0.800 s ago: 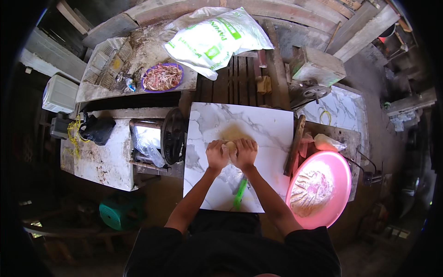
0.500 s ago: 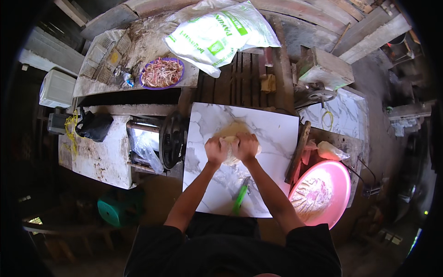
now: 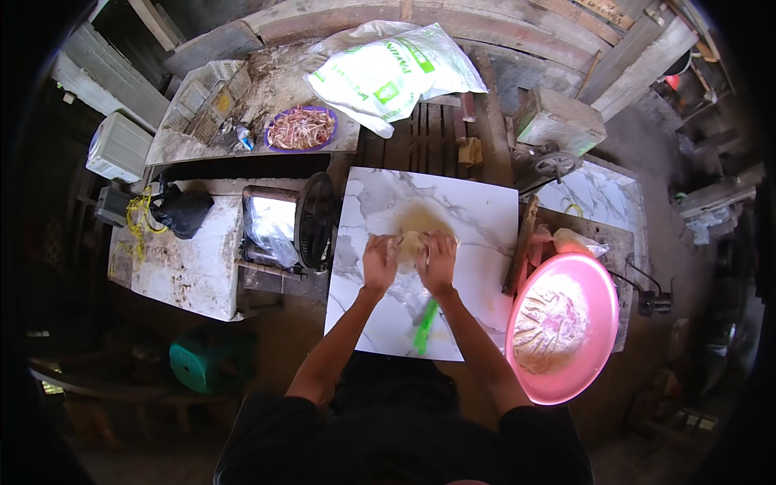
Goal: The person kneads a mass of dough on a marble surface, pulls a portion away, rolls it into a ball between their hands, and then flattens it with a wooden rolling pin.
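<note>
A lump of pale dough lies on the white marble-patterned board in front of me. My left hand grips its left side, fingers curled over it. On the other side my right hand has its fingers curled around the dough too. The hands hide part of the lump. Flour dust and a tan smear mark the board around it. Nearer to me, between my forearms, lies a slim bright-green tool, its kind not clear from here.
A pink basin with floury contents stands at the right. Left are a dark wheel and a black bag. At the back are a purple-rimmed plate of reddish-white strips and a white-green sack. A green stool stands lower left.
My hands have moved slightly apart, showing more of the dough between them. The whole view has shifted a little, with the board appearing higher.
</note>
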Motion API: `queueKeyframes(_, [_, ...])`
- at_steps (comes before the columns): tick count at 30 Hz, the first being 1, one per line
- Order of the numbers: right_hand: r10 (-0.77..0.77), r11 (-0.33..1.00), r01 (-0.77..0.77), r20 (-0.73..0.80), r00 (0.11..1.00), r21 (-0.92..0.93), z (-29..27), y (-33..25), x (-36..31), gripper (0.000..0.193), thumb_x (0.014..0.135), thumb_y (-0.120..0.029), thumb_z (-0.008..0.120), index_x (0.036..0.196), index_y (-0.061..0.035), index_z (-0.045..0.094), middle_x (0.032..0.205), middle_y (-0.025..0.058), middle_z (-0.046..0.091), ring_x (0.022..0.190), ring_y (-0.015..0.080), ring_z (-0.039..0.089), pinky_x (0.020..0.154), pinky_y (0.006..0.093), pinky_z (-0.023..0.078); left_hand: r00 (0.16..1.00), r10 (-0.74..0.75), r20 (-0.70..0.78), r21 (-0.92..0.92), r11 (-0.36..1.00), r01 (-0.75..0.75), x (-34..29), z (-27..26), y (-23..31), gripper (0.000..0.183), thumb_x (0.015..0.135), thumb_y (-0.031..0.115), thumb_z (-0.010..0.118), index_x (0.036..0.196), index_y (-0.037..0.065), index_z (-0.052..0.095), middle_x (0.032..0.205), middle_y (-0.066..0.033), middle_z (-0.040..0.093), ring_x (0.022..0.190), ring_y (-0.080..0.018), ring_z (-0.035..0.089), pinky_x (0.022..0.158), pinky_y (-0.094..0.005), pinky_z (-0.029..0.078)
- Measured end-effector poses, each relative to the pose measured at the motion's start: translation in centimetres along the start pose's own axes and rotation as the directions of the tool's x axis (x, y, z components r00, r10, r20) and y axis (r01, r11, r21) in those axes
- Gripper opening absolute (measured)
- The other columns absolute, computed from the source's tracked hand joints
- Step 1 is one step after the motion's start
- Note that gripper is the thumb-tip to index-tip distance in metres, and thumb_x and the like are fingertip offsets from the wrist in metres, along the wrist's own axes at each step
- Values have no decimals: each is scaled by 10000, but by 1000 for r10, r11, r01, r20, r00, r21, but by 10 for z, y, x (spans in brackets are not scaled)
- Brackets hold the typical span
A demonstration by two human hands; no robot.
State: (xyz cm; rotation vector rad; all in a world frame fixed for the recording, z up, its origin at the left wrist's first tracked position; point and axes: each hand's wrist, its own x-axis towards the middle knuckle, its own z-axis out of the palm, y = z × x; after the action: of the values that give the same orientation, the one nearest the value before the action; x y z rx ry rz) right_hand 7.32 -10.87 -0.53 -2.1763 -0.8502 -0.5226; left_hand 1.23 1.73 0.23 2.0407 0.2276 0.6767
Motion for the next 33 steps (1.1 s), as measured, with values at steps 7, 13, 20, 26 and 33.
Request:
queueKeyframes(7, [207, 974, -186, 171, 963, -132, -19, -26, -13, 186, 719, -173, 461, 855, -72, 537, 948, 93, 540, 902, 277, 464, 807, 408, 306, 999, 33, -22, 446, 895, -20, -9, 20, 18, 193, 739, 195, 489, 677, 30, 567, 677, -131, 553, 696, -302, 517, 662, -388, 394])
queueKeyframes(13, [154, 988, -149, 194, 969, -39, -10, -18, -24, 174, 710, -186, 438, 741, -72, 566, 770, 65, 577, 793, 244, 513, 749, 379, 340, 984, -177, 25, 406, 901, 152, -17, 17, 18, 209, 728, 190, 497, 593, 41, 556, 585, -136, 553, 560, -298, 530, 613, -382, 406])
queueKeyframes(20, [188, 981, -177, 197, 962, -72, -18, -27, -29, 133, 639, -174, 457, 658, -70, 539, 662, 74, 551, 667, 252, 512, 665, 374, 352, 984, -177, -36, 343, 922, 178, -37, 16, 8, 253, 721, 166, 483, 508, 29, 497, 522, -150, 508, 465, -328, 467, 517, -403, 388])
queueKeyframes(26, [226, 973, -205, 279, 933, -103, -14, -22, -24, 144, 653, -185, 458, 616, -75, 544, 624, 102, 545, 631, 265, 515, 662, 391, 354, 986, -151, -66, 265, 950, 163, -35, 15, 8, 315, 744, 164, 466, 467, 14, 470, 495, -161, 486, 448, -346, 449, 479, -428, 369])
queueKeyframes(33, [222, 962, -191, 149, 964, -196, 23, 4, 9, 174, 658, -206, 495, 561, -67, 533, 603, 118, 542, 587, 281, 502, 675, 386, 348, 975, -201, -99, 291, 931, 222, 6, 27, -16, 350, 780, 200, 445, 481, 23, 488, 477, -174, 473, 454, -373, 452, 465, -454, 368])
